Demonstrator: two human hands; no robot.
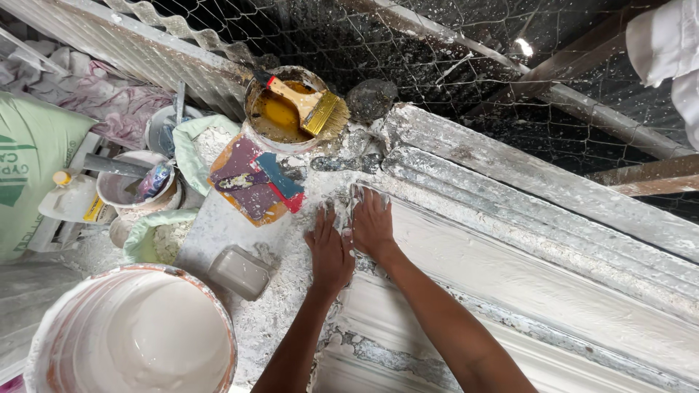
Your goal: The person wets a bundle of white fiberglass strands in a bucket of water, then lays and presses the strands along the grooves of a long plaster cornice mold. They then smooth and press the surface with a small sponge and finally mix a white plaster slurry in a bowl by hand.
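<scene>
Plaster mould (510, 240) runs off frame; fingertips (357, 195) caked

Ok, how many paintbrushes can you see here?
1: a paintbrush lying across the yellow-stained tin, above the left hand and right hand. Others may be hidden in the tubs at left.

Outdoor-looking work area, daylight, plaster splatter everywhere. Chicken wire mesh (437, 51) over dark ground, upper centre to right. Corrugated sheet (175, 29) along upper left edge. Wooden beams (641, 178) at right, pipe (582, 102) crossing diagonally. Crumpled pink-grey cloth (109, 94) upper left. Green-white sack (25, 167) at left edge. White fabric (666, 44) top right corner.
</scene>
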